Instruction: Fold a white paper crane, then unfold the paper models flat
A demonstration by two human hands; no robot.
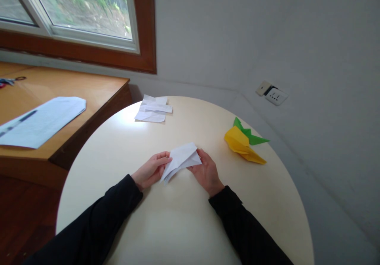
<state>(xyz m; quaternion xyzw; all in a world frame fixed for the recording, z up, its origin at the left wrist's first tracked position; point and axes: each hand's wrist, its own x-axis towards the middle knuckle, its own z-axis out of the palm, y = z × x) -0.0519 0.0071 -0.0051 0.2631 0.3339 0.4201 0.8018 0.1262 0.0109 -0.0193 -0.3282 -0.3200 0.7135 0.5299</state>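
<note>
A folded sheet of white paper [182, 157], with several layers showing along its lower edge, is held over the middle of the round table. My left hand [152, 169] pinches its left side, thumb on top. On the right side, my right hand [208, 173] grips the paper's edge; some of its fingers are hidden behind and under the sheet. To the right lie a yellow folded paper piece [242, 142] and a green folded paper piece [252, 137], touching or overlapping.
White paper pieces [152, 114] lie at the far edge of the round table [190, 225]. On the wooden desk [97, 85] at left are a sheet stack [56, 116], a dark pen [28, 115] and scissors [10, 81]. A wall socket [276, 96] is at right.
</note>
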